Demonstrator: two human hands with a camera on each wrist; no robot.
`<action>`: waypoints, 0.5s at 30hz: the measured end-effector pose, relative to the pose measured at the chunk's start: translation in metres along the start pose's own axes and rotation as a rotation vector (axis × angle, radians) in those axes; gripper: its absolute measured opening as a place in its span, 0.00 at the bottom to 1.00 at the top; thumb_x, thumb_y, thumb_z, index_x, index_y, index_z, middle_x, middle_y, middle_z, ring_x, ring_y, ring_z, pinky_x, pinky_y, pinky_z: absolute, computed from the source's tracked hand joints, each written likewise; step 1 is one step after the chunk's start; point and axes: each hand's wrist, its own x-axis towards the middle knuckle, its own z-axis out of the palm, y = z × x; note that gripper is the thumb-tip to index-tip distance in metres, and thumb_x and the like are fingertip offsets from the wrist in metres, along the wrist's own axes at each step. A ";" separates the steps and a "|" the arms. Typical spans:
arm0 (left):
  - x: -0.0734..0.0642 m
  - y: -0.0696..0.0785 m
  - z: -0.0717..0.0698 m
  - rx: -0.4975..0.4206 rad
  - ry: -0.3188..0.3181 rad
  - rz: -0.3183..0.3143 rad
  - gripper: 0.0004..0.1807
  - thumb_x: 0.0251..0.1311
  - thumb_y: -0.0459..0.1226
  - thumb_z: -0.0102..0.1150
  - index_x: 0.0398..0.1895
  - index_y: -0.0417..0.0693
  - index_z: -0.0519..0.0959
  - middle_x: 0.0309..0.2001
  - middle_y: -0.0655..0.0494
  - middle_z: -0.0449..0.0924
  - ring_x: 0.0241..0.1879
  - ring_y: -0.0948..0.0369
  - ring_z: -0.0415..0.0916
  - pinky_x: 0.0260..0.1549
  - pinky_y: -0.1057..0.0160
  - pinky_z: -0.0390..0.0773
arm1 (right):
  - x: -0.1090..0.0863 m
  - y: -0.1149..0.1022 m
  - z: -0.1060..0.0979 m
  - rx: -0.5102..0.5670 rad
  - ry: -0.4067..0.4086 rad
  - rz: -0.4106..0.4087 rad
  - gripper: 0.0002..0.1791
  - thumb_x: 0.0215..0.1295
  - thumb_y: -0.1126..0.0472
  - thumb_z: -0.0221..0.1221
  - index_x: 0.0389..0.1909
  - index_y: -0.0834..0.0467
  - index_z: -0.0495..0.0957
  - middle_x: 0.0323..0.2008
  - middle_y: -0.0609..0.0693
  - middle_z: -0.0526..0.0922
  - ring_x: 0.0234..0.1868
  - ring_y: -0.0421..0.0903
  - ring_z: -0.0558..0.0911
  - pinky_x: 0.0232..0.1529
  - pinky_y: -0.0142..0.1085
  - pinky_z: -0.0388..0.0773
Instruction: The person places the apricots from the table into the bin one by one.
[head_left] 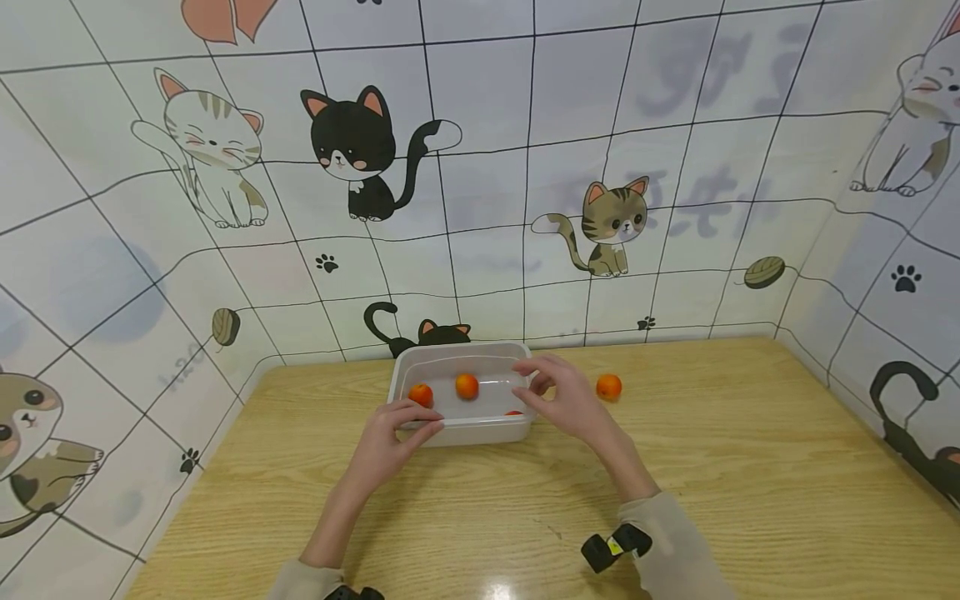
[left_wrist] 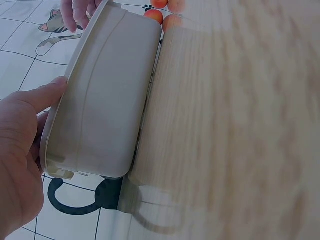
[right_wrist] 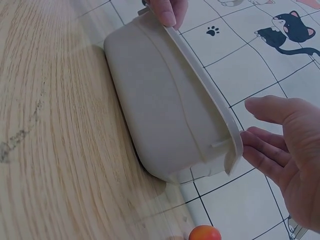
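Note:
A whitish plastic tub (head_left: 480, 432) stands on the table near the back wall. Inside it, small orange fruits show: one at the left (head_left: 421, 395), one in the middle (head_left: 467, 386), and the top of another at the front right (head_left: 513, 413), mostly hidden by the front wall. My left hand (head_left: 386, 442) pinches the rim at the front left corner, the thumb (left_wrist: 52, 92) on the front side. At the right end, my right hand (head_left: 562, 396) has its fingers at the rim, the thumb (right_wrist: 267, 109) standing apart from them.
Right of the tub, another orange fruit (head_left: 609, 387) lies on the wooden table (head_left: 712, 467). A wall covering (head_left: 487, 208) printed with cats and grid lines rises behind the table and along both sides.

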 end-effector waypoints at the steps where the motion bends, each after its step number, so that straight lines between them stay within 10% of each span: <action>1: 0.000 0.000 0.000 -0.002 -0.001 0.003 0.07 0.54 0.33 0.75 0.35 0.52 0.89 0.36 0.67 0.84 0.40 0.62 0.80 0.41 0.59 0.81 | 0.000 0.000 -0.001 0.003 0.000 0.003 0.16 0.61 0.65 0.71 0.50 0.60 0.84 0.45 0.52 0.83 0.34 0.43 0.82 0.39 0.37 0.84; 15: 0.000 0.001 -0.001 0.004 -0.012 -0.010 0.04 0.57 0.37 0.74 0.36 0.53 0.89 0.36 0.69 0.85 0.40 0.64 0.81 0.43 0.57 0.80 | -0.007 0.011 -0.015 -0.004 0.016 0.005 0.16 0.62 0.65 0.70 0.50 0.62 0.83 0.45 0.57 0.84 0.34 0.44 0.82 0.36 0.43 0.83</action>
